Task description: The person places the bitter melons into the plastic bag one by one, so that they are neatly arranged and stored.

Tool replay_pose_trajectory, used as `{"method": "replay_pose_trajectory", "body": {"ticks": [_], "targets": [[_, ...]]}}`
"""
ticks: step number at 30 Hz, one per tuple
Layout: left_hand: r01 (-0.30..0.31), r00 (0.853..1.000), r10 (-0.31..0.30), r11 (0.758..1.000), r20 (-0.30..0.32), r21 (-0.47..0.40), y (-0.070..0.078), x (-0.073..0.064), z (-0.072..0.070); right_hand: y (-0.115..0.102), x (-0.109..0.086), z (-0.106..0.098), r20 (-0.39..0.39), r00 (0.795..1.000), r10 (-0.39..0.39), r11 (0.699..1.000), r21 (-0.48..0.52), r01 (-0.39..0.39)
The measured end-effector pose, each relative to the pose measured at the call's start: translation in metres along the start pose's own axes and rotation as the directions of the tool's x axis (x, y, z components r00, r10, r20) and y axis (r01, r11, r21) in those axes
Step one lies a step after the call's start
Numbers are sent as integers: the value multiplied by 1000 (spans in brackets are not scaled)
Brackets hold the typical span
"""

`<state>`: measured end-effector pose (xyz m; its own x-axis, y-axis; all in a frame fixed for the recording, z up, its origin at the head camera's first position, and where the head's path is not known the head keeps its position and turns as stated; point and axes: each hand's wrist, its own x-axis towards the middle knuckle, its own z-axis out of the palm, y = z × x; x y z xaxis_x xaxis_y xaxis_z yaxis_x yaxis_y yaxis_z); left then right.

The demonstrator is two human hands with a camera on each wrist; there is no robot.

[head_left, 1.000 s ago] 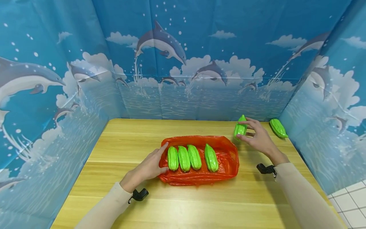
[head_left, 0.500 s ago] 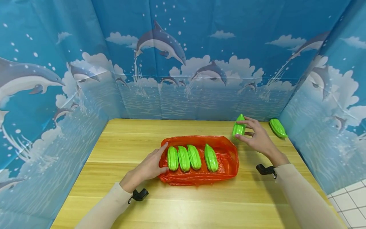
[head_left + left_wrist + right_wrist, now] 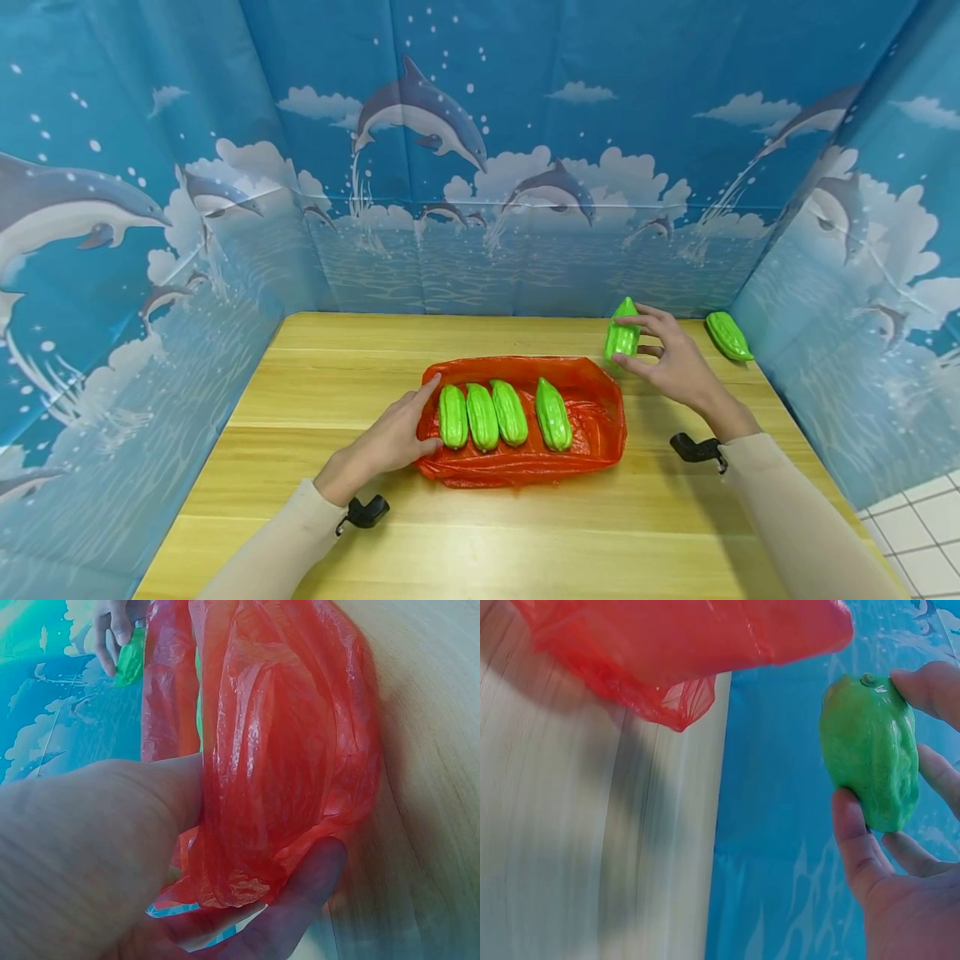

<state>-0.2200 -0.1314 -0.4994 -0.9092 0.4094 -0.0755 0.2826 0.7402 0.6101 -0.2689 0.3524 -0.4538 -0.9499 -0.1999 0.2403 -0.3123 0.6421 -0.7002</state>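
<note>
My right hand pinches a glossy green, ridged bitter melon with a pointed tip between thumb and fingers, in the air beyond the bag's right end. The same bitter melon shows its blunt stem end in the right wrist view. My left hand grips the left end of a red plastic bag, thumb inside and fingers outside, as the left wrist view shows on the bag's wall. Inside the wide-mouthed bag lie several bitter melons: a close group at left and one apart.
Another green bitter melon lies in the table's far right corner, beside the dolphin-print curtain. The curtain encloses the wooden table at the back and both sides. White floor tiles show at lower right.
The right hand has moved slightly left with its bitter melon, closer to the bag's right end. The left hand, the bag and the melons in it have stayed in place.
</note>
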Motion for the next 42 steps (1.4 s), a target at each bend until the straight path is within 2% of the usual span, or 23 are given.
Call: {"method": "replay_pose_trajectory", "body": {"ticks": [14, 26, 34, 42], "targets": [[0, 1000, 0, 1000, -1, 2, -2, 0, 1, -18, -5, 5, 3, 999, -49, 998, 29, 49], [28, 1000, -28, 1000, 7, 6, -4, 0, 3, -34, -13, 10, 14, 996, -85, 996, 17, 85], [25, 1000, -25, 1000, 2, -8, -3, -2, 4, -47, -19, 20, 27, 990, -140, 990, -20, 140], [29, 1000, -29, 1000, 7, -2, -3, 1, 5, -57, -20, 34, 73, 980, -185, 982, -25, 187]]}}
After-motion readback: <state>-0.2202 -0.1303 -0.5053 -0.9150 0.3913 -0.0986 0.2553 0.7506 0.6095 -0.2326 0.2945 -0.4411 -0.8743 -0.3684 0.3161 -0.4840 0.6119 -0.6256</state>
